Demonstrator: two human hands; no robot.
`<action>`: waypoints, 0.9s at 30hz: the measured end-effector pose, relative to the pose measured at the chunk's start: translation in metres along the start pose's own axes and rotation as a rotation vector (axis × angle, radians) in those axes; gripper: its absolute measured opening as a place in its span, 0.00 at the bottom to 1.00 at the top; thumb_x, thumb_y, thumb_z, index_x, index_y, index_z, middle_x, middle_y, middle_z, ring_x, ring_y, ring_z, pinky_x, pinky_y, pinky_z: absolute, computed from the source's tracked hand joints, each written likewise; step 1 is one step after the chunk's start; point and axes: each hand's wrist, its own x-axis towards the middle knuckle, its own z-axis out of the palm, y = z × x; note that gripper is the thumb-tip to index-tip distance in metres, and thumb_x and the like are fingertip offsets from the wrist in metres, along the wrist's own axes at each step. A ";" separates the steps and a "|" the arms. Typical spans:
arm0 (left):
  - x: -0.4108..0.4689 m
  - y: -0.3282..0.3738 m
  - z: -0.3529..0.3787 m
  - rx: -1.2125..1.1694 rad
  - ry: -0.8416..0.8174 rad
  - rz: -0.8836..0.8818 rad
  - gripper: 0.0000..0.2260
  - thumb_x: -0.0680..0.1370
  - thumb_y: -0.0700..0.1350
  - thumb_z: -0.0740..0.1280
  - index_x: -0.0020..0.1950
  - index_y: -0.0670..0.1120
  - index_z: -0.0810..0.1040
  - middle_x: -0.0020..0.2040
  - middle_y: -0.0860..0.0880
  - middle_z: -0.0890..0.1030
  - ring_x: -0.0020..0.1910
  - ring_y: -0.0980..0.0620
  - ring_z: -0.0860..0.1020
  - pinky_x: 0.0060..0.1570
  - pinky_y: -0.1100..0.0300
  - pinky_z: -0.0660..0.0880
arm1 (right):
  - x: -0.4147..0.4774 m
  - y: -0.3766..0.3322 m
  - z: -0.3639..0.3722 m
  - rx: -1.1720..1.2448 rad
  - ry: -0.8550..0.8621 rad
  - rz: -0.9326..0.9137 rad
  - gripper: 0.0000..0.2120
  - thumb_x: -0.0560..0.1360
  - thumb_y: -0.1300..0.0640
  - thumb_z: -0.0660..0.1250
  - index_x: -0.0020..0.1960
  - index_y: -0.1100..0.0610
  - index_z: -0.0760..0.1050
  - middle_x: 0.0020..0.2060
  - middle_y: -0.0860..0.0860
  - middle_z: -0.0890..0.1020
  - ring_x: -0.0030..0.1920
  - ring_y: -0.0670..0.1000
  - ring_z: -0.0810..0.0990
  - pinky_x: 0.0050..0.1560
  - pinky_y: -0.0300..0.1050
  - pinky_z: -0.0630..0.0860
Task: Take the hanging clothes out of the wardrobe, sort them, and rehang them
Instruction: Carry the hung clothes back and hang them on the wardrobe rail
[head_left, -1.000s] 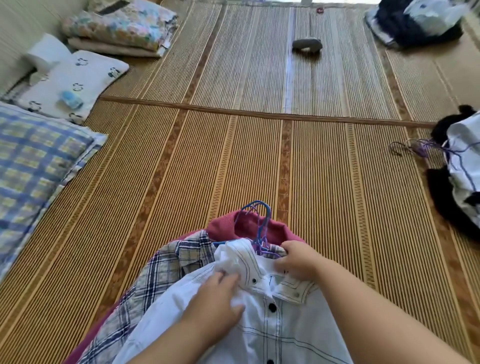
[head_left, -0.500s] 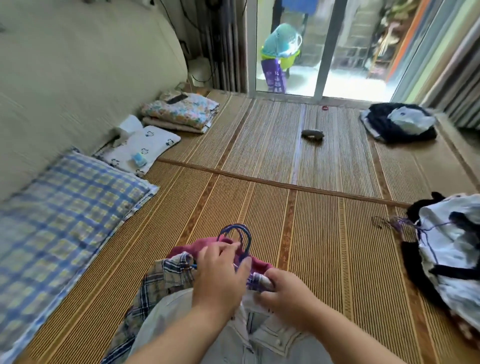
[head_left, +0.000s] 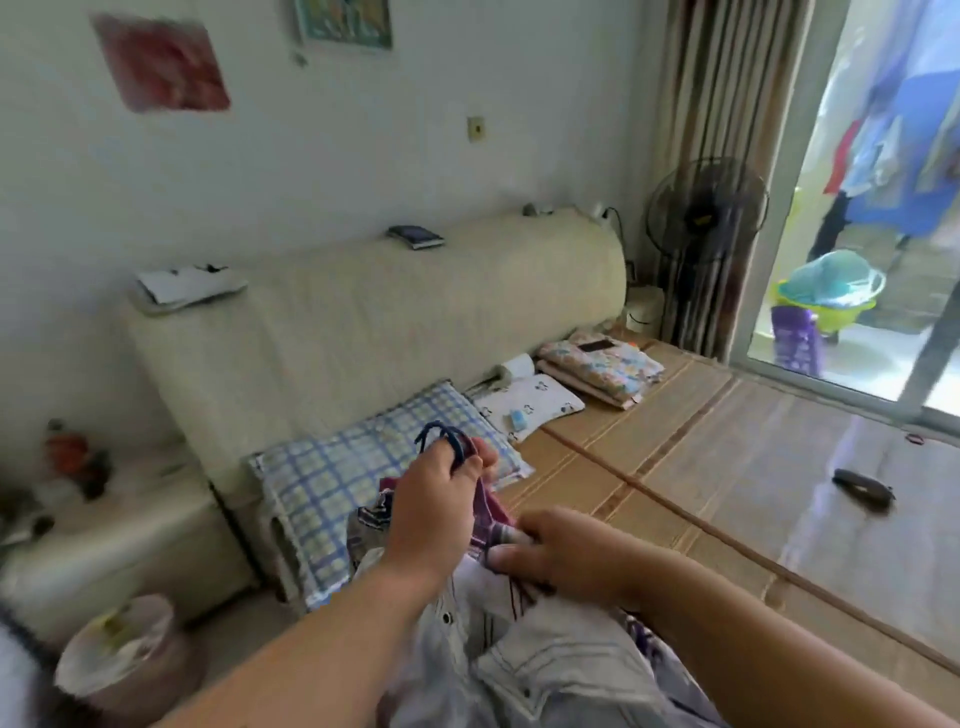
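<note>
A bundle of clothes on hangers is lifted in front of me. My left hand grips the blue hanger hooks, which stick up above its fingers. My right hand holds the fabric just below the hooks, at the collar of the white shirt. A maroon garment and a plaid shirt show between and behind my hands. The white shirt with dark stitching and buttons hangs down toward me. The frame is blurred by motion.
A checked pillow, a white pillow and folded floral bedding lie along the cream headboard. A dark object lies on the straw mat. A fan stands by the glass door; a bin sits lower left.
The view has swung up and to the left. My left hand moved from the shirt collar onto the hanger hooks and lifted the bundle off the mat; my right hand stays below the hooks.
</note>
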 end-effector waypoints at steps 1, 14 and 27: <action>-0.005 0.008 -0.019 0.003 0.045 0.013 0.12 0.80 0.37 0.60 0.42 0.51 0.77 0.41 0.55 0.82 0.40 0.64 0.81 0.45 0.65 0.78 | -0.001 -0.017 0.000 -0.002 0.001 -0.035 0.21 0.75 0.37 0.60 0.48 0.55 0.76 0.42 0.51 0.79 0.40 0.48 0.75 0.45 0.46 0.74; -0.162 0.097 -0.187 -0.223 0.479 0.130 0.09 0.79 0.39 0.63 0.45 0.52 0.79 0.43 0.50 0.84 0.42 0.48 0.83 0.41 0.57 0.80 | -0.105 -0.186 0.043 -0.033 0.187 -0.391 0.17 0.74 0.46 0.68 0.31 0.52 0.67 0.26 0.44 0.70 0.27 0.41 0.68 0.31 0.36 0.64; -0.292 0.154 -0.281 -0.244 0.560 0.079 0.09 0.82 0.41 0.56 0.47 0.44 0.75 0.41 0.49 0.80 0.40 0.53 0.78 0.51 0.52 0.76 | -0.179 -0.291 0.101 -0.059 -0.022 -0.537 0.21 0.75 0.37 0.59 0.44 0.55 0.75 0.38 0.50 0.80 0.37 0.46 0.76 0.41 0.43 0.72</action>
